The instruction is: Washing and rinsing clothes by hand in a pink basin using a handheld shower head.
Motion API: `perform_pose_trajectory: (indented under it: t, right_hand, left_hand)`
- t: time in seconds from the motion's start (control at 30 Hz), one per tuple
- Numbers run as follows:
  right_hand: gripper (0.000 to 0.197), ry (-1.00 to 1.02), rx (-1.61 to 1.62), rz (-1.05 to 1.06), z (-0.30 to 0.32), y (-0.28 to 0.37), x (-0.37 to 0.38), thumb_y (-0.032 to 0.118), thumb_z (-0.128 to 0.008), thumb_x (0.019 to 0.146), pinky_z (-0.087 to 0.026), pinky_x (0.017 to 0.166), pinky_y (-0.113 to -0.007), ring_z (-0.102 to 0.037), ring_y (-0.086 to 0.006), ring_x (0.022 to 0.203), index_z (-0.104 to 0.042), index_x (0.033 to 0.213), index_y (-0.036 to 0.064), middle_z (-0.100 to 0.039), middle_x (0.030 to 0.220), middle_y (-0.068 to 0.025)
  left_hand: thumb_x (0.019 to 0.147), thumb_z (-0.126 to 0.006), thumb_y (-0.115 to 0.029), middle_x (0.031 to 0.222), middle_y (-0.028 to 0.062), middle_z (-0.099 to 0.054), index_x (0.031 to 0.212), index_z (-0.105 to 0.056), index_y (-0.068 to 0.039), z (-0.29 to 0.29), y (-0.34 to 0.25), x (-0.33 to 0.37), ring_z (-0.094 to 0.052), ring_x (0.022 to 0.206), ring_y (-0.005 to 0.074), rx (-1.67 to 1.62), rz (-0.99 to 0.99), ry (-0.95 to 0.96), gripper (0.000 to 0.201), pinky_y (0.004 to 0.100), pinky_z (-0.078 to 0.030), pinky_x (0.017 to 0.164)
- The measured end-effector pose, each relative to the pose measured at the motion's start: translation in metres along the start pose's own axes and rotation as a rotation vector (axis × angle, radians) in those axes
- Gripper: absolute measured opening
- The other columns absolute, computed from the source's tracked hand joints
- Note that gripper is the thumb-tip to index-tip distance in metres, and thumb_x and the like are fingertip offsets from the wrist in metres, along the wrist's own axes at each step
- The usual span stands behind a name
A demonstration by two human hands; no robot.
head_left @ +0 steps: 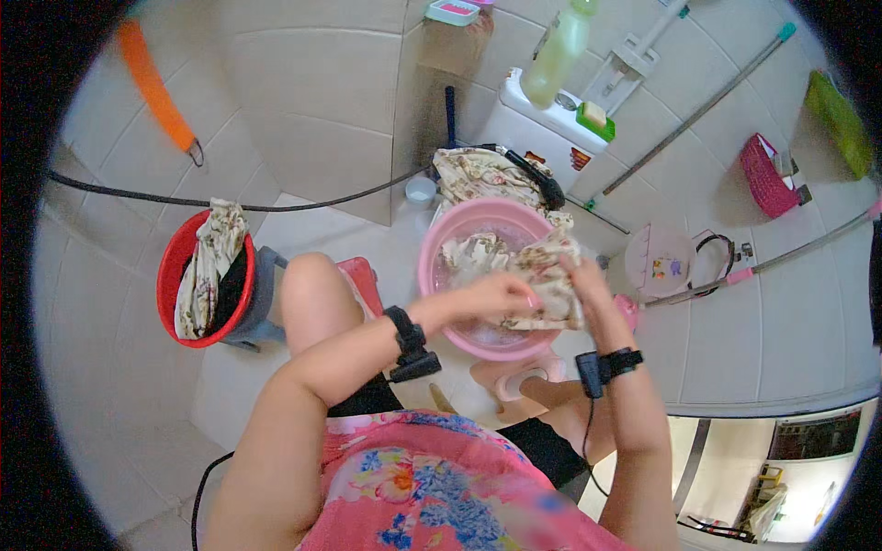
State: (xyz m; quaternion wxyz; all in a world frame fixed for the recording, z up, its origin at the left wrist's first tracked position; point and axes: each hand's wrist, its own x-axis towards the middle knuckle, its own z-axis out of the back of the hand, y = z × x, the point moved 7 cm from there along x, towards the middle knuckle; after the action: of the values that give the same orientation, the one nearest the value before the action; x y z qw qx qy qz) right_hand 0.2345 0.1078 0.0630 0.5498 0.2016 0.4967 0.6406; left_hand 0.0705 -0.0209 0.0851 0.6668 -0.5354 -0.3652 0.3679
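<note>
A pink basin [432,303] of sudsy water stands in front of me, with wet cream floral cloth [551,266] lying partly in it and partly lifted above the water. My right hand [588,283] is closed on the cloth's right side and holds it up. Over the basin's middle, my left hand [501,296] has its fingers curled in against the cloth. A small pink spot shows at its fingertips, and I cannot make out what those fingers hold. Both wrists wear black straps with small boxes.
More floral cloth [478,174] and a black-handled brush [537,179] sit behind the basin. At left, a red bucket [167,308] holds cloth on a grey stool [262,294]. A white cistern [524,129] bears a bottle [556,60] and a green soap dish [595,124]. A black hose [303,204] crosses the left side.
</note>
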Motion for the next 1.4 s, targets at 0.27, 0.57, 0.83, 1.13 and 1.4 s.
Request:
perform_pose_trajectory:
  t: [0.27,0.57,0.83,1.13,1.4]
  right_hand:
    - [0.047,-0.228,-0.24,0.298,0.117,0.256,-0.072,0.045,-0.058,0.088,-0.048,0.073,-0.031,-0.061,-0.0154,0.078,-0.066,0.105,0.0016,-0.067,0.091,-0.0075]
    - [0.047,-0.05,-0.026,0.335,0.149,0.412,-0.128,0.047,-0.057,0.087,-0.056,0.071,-0.033,-0.068,-0.0197,0.075,-0.063,0.108,0.0052,-0.069,0.094,-0.0081]
    - [0.05,-0.116,0.038,0.327,0.312,0.41,-0.141,0.047,-0.057,0.087,-0.055,0.079,-0.038,-0.067,-0.0215,0.087,-0.06,0.115,0.0058,-0.068,0.102,-0.0098]
    - [0.048,0.066,0.222,0.249,0.131,0.353,-0.11,0.042,-0.057,0.089,-0.054,0.082,-0.038,-0.066,-0.0222,0.092,-0.057,0.12,0.0048,-0.066,0.107,-0.0111]
    - [0.038,-0.165,0.366,0.229,0.069,0.204,-0.067,0.016,-0.054,0.092,-0.05,0.085,-0.037,-0.062,-0.0225,0.096,-0.051,0.13,0.012,-0.064,0.111,-0.0094]
  left_hand:
    - [0.085,-0.063,-0.024,0.108,0.013,-0.064,0.112,-0.062,-0.001,0.099,0.044,-0.031,-0.06,0.099,0.0207,0.135,0.17,-0.471,0.035,0.0338,-0.048,0.086]
    - [0.072,-0.076,-0.029,0.128,0.0157,-0.054,0.138,-0.039,-0.006,0.107,-0.049,-0.002,-0.053,0.116,0.0262,0.362,-0.271,-0.454,0.079,0.0369,-0.042,0.1]
    - [0.07,-0.075,-0.031,0.1,0.0278,-0.062,0.133,-0.038,0.002,0.097,-0.137,0.05,-0.06,0.094,0.0415,0.474,-0.205,-0.528,0.08,0.0439,-0.048,0.082]
    - [0.074,-0.065,-0.017,0.097,0.018,-0.067,0.107,-0.063,-0.005,0.108,-0.002,0.058,-0.064,0.09,0.0279,0.285,0.076,-0.378,0.035,0.0379,-0.049,0.083]
    - [0.065,-0.073,-0.005,0.131,0.0123,-0.055,0.141,-0.035,-0.009,0.122,0.049,-0.003,-0.051,0.12,0.0237,0.251,0.024,-0.44,0.085,0.031,-0.039,0.1]
